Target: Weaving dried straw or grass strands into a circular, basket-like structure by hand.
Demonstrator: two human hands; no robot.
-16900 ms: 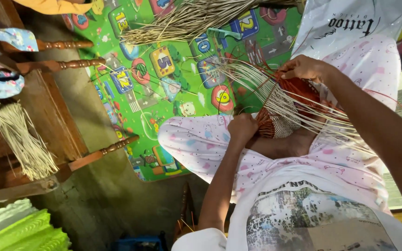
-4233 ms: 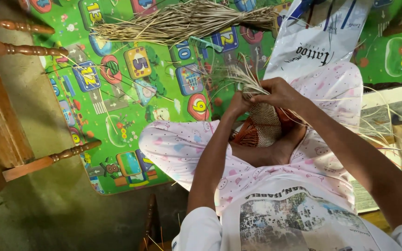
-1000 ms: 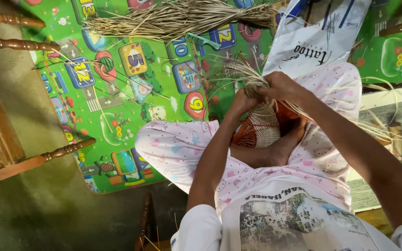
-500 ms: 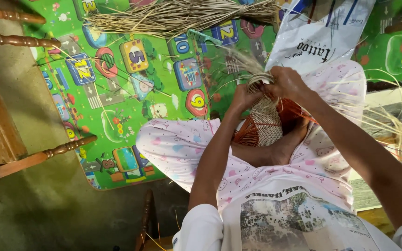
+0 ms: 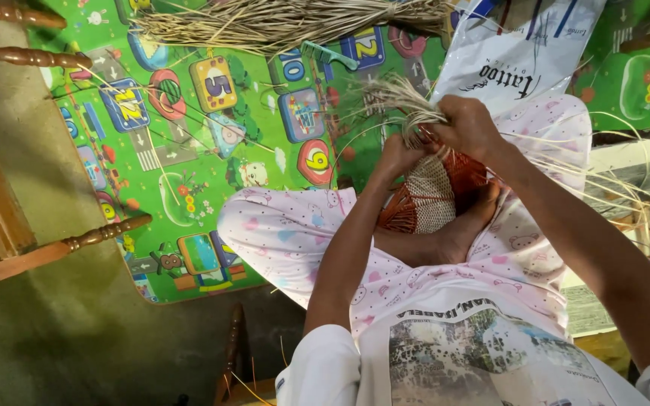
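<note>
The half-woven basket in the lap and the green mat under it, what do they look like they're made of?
The basket looks woven from thin dried plant strips, some pale, some rust-coloured, matte; loose ends bunch between the left hand and right hand. The mat seems to be foam or vinyl, judging by its smooth, faintly shiny printed surface.

- White plastic bag (image 5: 520, 64): lies at the top of my view on the green play mat (image 5: 189, 150), just beyond my right hand (image 5: 469, 126). Crumpled, roughly rectangular; dark lettering with blue and red stripes near its upper edge.
- No other packages, signs or screens visible.
</note>
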